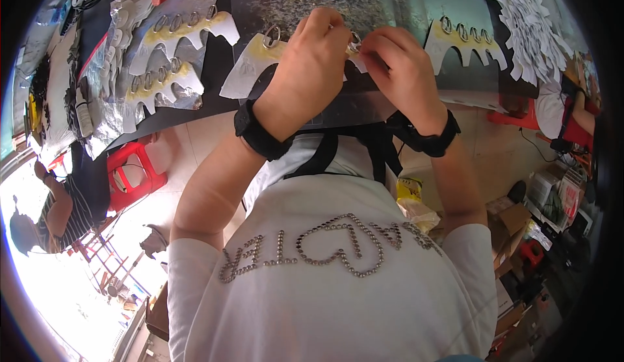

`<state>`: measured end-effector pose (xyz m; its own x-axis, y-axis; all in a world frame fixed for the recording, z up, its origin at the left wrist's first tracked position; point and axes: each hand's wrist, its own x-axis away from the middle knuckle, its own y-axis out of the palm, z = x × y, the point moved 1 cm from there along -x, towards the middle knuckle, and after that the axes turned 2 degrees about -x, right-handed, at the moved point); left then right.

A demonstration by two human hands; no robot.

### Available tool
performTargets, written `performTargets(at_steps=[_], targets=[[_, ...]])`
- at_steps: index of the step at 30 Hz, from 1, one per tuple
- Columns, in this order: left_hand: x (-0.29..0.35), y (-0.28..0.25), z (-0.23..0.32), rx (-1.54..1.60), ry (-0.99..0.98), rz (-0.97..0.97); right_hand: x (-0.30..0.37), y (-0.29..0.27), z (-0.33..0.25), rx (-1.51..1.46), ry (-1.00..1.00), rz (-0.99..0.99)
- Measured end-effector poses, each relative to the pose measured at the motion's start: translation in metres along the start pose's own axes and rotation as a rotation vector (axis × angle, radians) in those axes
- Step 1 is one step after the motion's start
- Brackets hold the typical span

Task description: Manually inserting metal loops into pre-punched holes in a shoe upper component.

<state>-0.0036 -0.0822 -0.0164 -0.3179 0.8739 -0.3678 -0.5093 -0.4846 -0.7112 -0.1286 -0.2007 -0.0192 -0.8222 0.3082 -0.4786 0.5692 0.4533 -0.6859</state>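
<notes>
Head view: left hand (312, 69) and right hand (403, 69), close together at the table (390, 4) edge, both pinch a metal ring (355, 40) on a silver toothed piece (250, 69), apparently steadying it for fitting. Beyond, ringed pieces (166, 56) lie left; another (465, 40) lies right.

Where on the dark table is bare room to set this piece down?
Bare dark table lies just beyond both hands, between the left hand and the white toothed ringed cutout on the right. The left side is crowded with silvery ringed cutouts; the far right with a white cutout stack.
</notes>
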Motion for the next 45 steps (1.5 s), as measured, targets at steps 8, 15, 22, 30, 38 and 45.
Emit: performTargets(at_steps=[8,15,22,30,38,45], targets=[[0.001,-0.003,0.001,-0.268,-0.109,-0.095,-0.001,-0.01,0.007,-0.182,0.22,-0.051],[0.002,-0.001,-0.001,-0.302,-0.083,-0.118,-0.003,-0.001,0.003,0.102,0.145,-0.019],[0.004,-0.005,0.003,-0.281,-0.045,-0.084,-0.012,-0.007,-0.002,0.012,0.255,-0.172],[0.023,-0.028,0.015,-0.122,-0.028,0.139,-0.008,-0.009,-0.035,-0.485,0.631,-0.024],[0.023,-0.022,0.02,0.105,-0.16,0.271,-0.005,0.002,-0.063,-0.47,0.583,0.054],[0.026,-0.013,0.021,0.049,-0.174,0.267,-0.003,0.009,-0.062,-0.48,0.587,0.104]])
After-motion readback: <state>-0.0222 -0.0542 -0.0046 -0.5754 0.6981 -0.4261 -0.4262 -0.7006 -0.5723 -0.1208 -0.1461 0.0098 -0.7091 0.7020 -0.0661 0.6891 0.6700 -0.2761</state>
